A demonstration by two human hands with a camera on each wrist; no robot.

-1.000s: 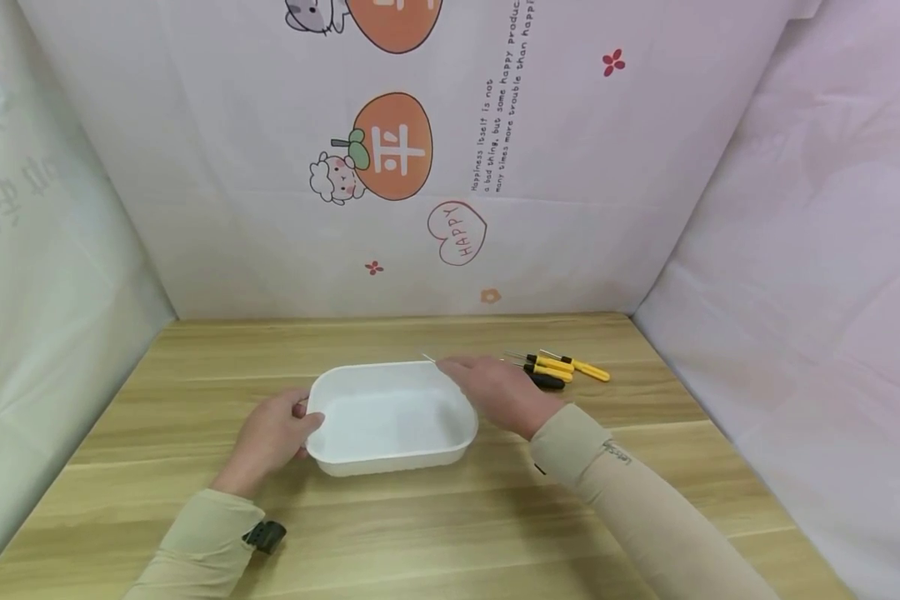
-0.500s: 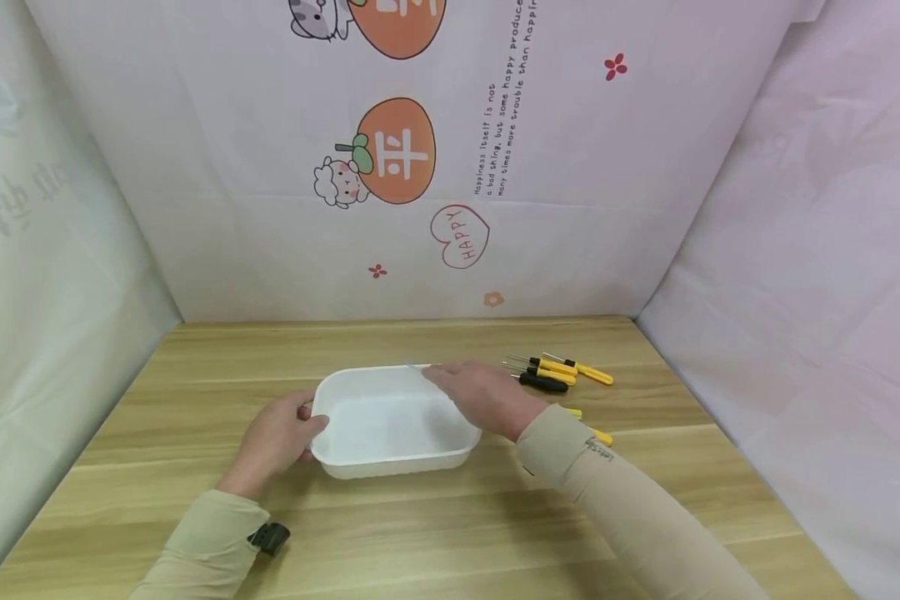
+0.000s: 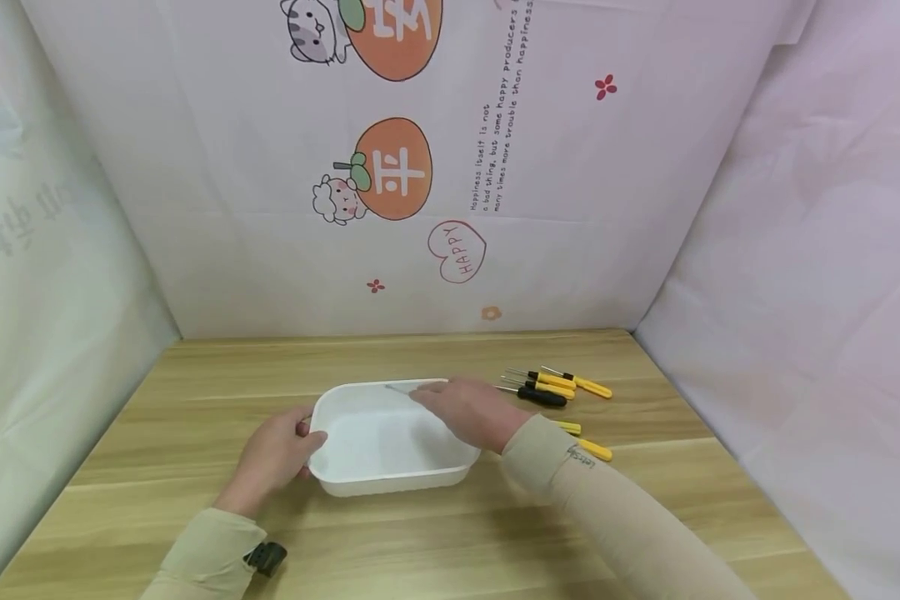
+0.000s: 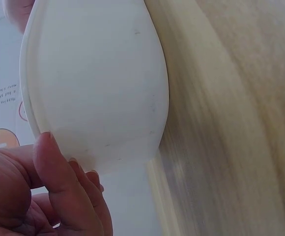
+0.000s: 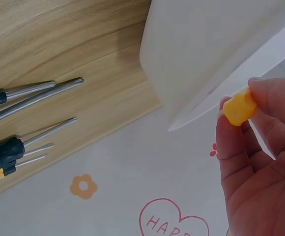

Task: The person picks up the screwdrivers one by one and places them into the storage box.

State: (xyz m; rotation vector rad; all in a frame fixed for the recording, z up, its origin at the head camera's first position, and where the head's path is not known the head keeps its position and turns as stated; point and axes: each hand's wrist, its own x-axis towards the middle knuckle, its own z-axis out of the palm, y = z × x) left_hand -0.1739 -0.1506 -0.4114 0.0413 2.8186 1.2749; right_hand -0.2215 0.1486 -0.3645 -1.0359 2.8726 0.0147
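Note:
A white rectangular plastic tray [image 3: 390,483] sits on the wooden table in the head view. My left hand [image 3: 273,454] grips its left end, thumb over the rim; the left wrist view shows that thumb [image 4: 59,182] at the tray's edge. Over the tray's far right part, my right hand [image 3: 480,412] pinches a screwdriver whose metal shaft [image 3: 399,389] points left above the tray. Its yellow handle [image 5: 240,108] shows between thumb and fingers in the right wrist view; the rest of it is hidden by the hand and tray.
Several screwdrivers with yellow handles lie right of the tray, with a black-handled screwdriver [image 3: 542,396] among them. Nearer, a yellow handle [image 3: 594,450] and another yellow handle [image 3: 567,427] stick out past my right sleeve. Printed white cloth [image 3: 270,275] walls the table's back and sides.
My right hand has moved left, carrying the screwdriver shaft from the tray's far rim to over its inside. Two yellow handles behind the right sleeve have come into sight. The left hand keeps its grip.

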